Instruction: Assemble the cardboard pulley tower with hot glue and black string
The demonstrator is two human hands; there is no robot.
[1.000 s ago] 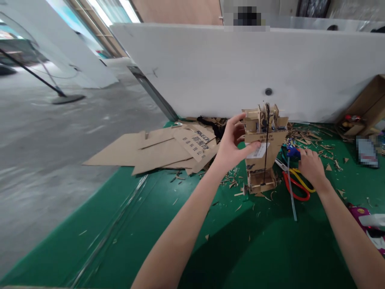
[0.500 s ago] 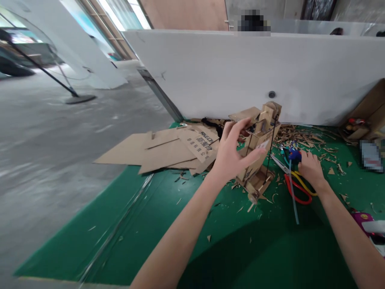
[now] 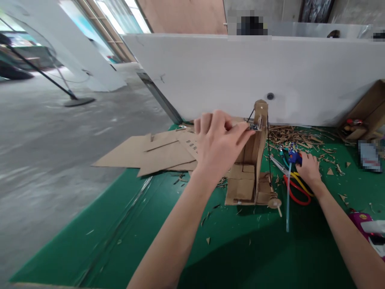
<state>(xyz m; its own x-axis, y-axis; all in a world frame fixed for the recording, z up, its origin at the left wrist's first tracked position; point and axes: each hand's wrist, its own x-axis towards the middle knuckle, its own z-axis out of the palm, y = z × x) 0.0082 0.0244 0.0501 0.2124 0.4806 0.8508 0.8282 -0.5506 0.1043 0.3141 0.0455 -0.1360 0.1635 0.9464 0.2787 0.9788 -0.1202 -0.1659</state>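
A cardboard model tower (image 3: 251,168) with a black string down its side stands upright on the green mat (image 3: 186,241). My left hand (image 3: 219,140) is closed round its top edge, fingers curled over the upper left part. My right hand (image 3: 308,168) rests on the mat to the right of the model, its fingers closed on a blue tool (image 3: 294,157) with a thin clear tube (image 3: 288,200) running toward me. Red and yellow handled scissors (image 3: 296,186) lie under that hand.
Flat cardboard sheets (image 3: 156,150) lie at the mat's far left. Cardboard scraps (image 3: 294,138) litter the mat by the white partition wall (image 3: 240,72). An open cardboard box (image 3: 367,108) sits at far right, a purple object (image 3: 363,222) near the right edge. Grey floor lies left.
The cardboard model was turned and tipped, then set upright with a different side facing me. My left hand shifted from its side to its top. My right hand stayed on the blue tool.
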